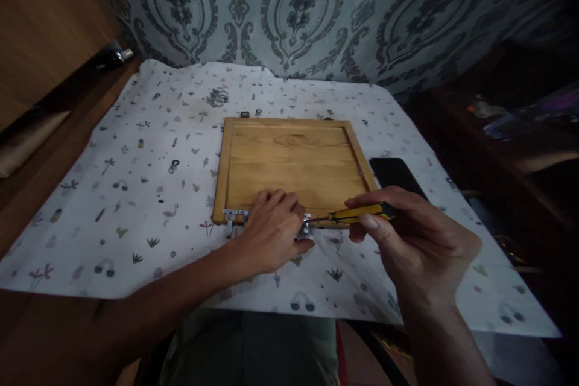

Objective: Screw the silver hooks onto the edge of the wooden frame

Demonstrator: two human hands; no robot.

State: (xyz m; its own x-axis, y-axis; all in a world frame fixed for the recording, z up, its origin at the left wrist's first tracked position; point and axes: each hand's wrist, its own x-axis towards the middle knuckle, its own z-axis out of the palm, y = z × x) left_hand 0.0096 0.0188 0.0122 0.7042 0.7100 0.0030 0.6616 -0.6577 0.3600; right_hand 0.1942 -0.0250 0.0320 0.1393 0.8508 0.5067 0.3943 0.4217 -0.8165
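A framed wooden panel (294, 163) lies flat on the patterned cloth. Silver metal fittings (230, 217) run along its near edge, partly covered by my left hand (274, 232). The fingers of that hand are bent over the panel's edge, with the thumb beside the fitting's right end, holding it against the wood. In my right hand (407, 235) is a yellow and black screwdriver (357, 213), pinched between thumb and fingers. Its shaft points left, and the tip meets the right end of the metal fitting; the exact contact is too small to make out.
A white printed cloth (136, 205) covers the table. Just right of the panel lies a black phone (398, 176). A wooden piece of furniture (49, 24) stands at the left, a patterned wall (298, 12) rises behind, and dark shelving (497, 151) with items is at the right.
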